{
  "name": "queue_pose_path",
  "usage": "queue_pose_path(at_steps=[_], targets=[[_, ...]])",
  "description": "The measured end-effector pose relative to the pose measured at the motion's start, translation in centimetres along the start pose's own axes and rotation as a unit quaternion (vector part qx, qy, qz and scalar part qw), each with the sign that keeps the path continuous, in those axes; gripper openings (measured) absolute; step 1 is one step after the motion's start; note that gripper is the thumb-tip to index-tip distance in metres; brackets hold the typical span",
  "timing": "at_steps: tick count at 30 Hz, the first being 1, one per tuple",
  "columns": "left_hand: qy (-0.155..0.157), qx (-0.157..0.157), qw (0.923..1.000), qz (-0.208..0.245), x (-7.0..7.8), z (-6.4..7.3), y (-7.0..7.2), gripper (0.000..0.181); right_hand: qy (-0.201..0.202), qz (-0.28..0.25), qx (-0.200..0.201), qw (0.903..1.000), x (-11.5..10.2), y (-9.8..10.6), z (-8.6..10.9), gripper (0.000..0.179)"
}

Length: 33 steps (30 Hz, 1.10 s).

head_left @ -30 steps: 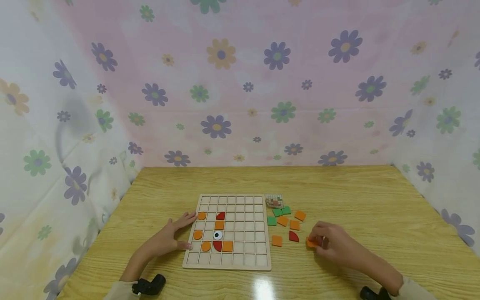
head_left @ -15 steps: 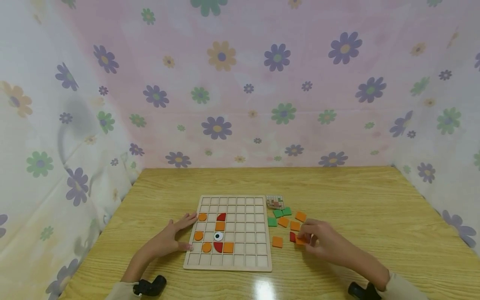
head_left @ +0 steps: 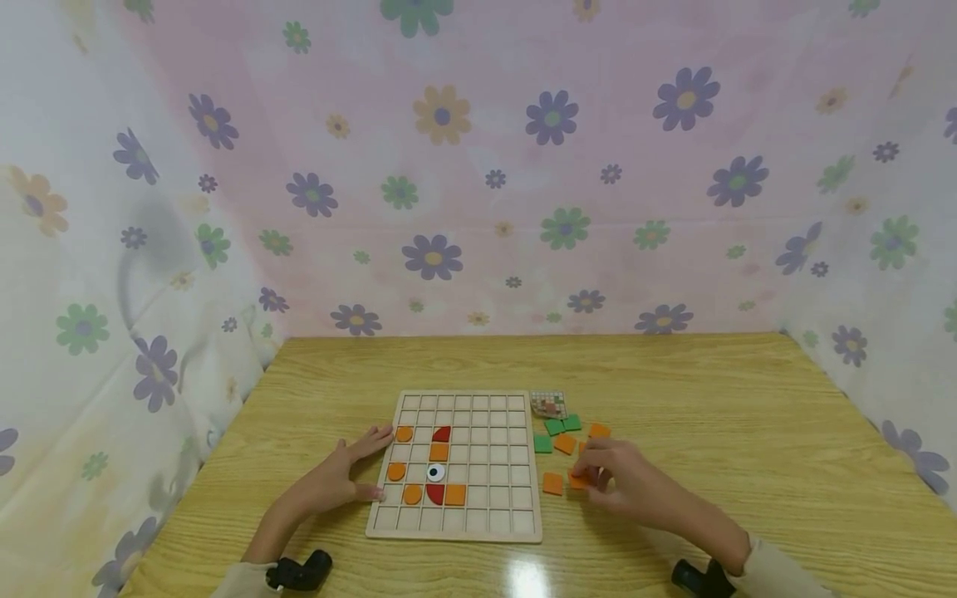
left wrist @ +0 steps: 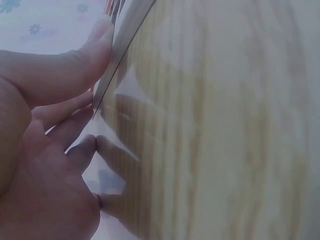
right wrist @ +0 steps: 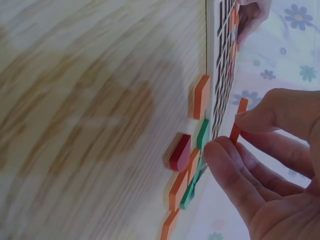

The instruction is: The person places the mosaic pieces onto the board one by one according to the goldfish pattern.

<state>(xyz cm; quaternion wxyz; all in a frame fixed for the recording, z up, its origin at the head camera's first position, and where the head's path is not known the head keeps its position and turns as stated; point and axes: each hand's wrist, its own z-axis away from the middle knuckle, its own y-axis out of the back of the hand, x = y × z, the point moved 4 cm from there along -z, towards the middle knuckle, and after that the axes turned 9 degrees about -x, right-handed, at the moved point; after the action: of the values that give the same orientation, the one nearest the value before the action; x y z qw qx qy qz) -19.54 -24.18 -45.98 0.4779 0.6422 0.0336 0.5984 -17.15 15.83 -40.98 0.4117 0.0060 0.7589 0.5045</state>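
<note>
A wooden grid board [head_left: 489, 523] lies on the table, with orange round tiles [head_left: 412, 494], orange squares [head_left: 454, 495], red quarter-round tiles [head_left: 443, 433] and a white eye tile [head_left: 436, 473] in its cells. My left hand [head_left: 336, 477] rests against the board's left edge, fingers and thumb spread and touching the frame. Just right of the board, my right hand [head_left: 631, 483] pinches an orange square tile [right wrist: 239, 120] between thumb and fingers, held above the tabletop in the right wrist view. Below it lies a loose red quarter-round tile [right wrist: 181, 153], hidden by the hand in the head view.
Several loose orange tiles [head_left: 552, 483] and green tiles [head_left: 542, 443] lie on the table right of the board. A small printed pattern card [head_left: 549, 404] sits by the board's upper right corner. Flowered cloth [head_left: 478, 166] surrounds the table at the back and sides.
My right hand has moved left with the pinched orange tile, from the tile group's outer side to over the red quarter-round tile. The left hand has stayed at the board's edge.
</note>
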Motion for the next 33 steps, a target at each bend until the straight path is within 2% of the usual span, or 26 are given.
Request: queue_pose_path(at_steps=[13,25,33], targets=[[-0.003,0.001,1.0000,-0.002,-0.1,0.1,0.0,0.086,0.026,0.020,0.008,0.9994,-1.1,-1.3,-2.2,0.023],[-0.001,0.001,1.0000,-0.005,-0.2,0.1,-0.1,0.086,-0.002,0.004,-0.016,0.9999,-1.5,-2.8,-3.9,0.018],[0.003,0.002,1.0000,-0.006,-0.2,-0.1,0.0,0.086,0.010,0.004,-0.011,0.9999,-1.4,-3.8,-5.0,0.013]])
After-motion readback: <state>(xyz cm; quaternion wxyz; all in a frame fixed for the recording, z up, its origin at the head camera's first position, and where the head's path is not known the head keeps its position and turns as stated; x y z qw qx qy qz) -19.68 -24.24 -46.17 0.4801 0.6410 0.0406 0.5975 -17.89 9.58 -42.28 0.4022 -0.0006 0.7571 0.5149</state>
